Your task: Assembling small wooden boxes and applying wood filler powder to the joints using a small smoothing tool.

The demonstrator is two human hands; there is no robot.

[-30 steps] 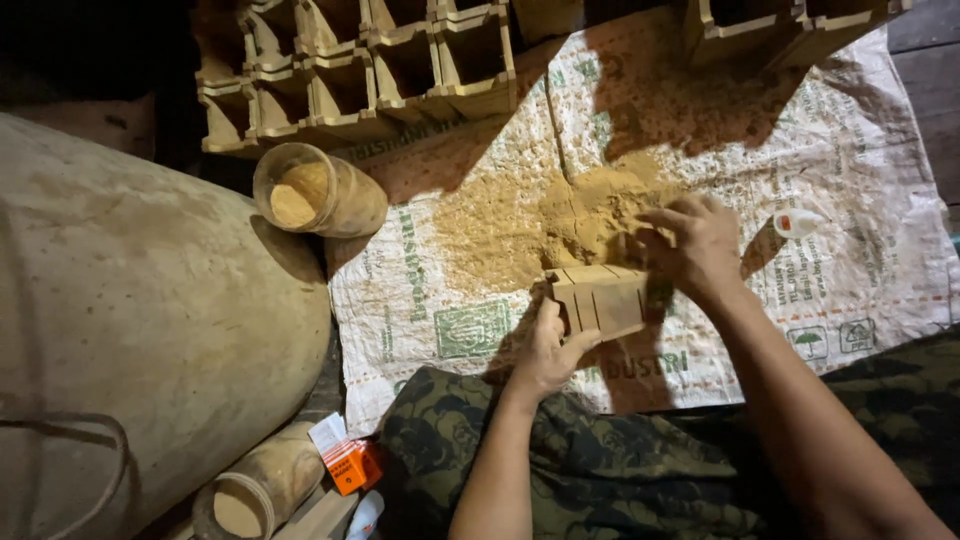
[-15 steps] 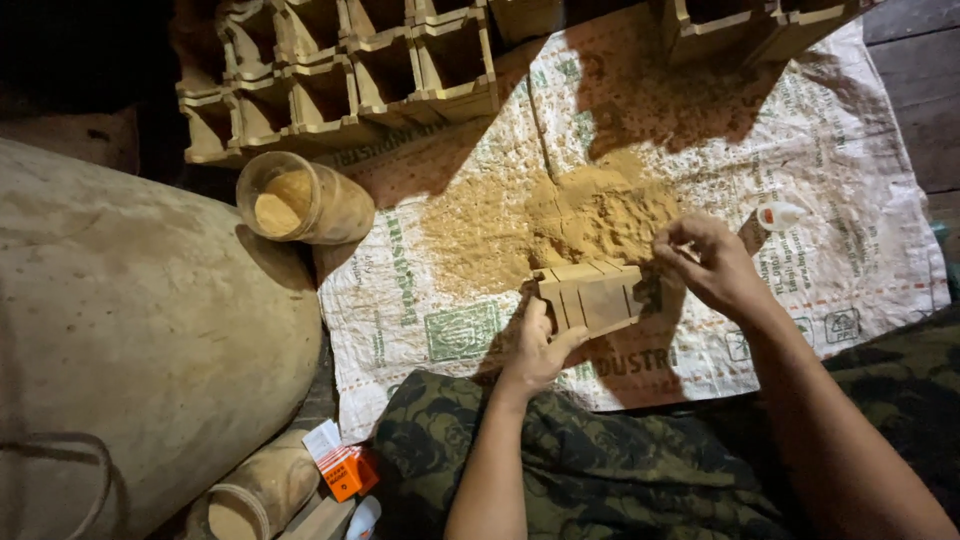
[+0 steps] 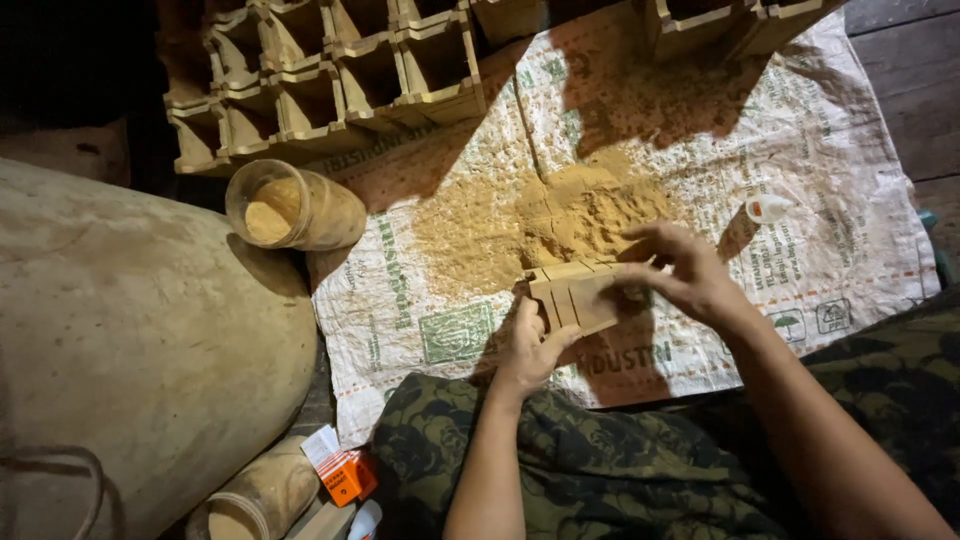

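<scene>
A: Where's the small slatted wooden mould point(image 3: 578, 297)?
B: At the edge of the tan powder heap point(image 3: 560, 225) on the white woven sack point(image 3: 820, 190). The left hand point(image 3: 530, 350) clasps its near end; the right hand point(image 3: 680, 272) pinches the far end, fingers point(image 3: 640, 235) curled
A: Which step?
B: Packing, I judge; next needs steady pressing

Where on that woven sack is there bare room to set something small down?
Bare sack lies right of the small white bottle, toward the wooden floor. Another bare strip runs left of the sawdust pile, below the tipped jar. It is crowded at the wooden block between left hand and right hand.
</scene>
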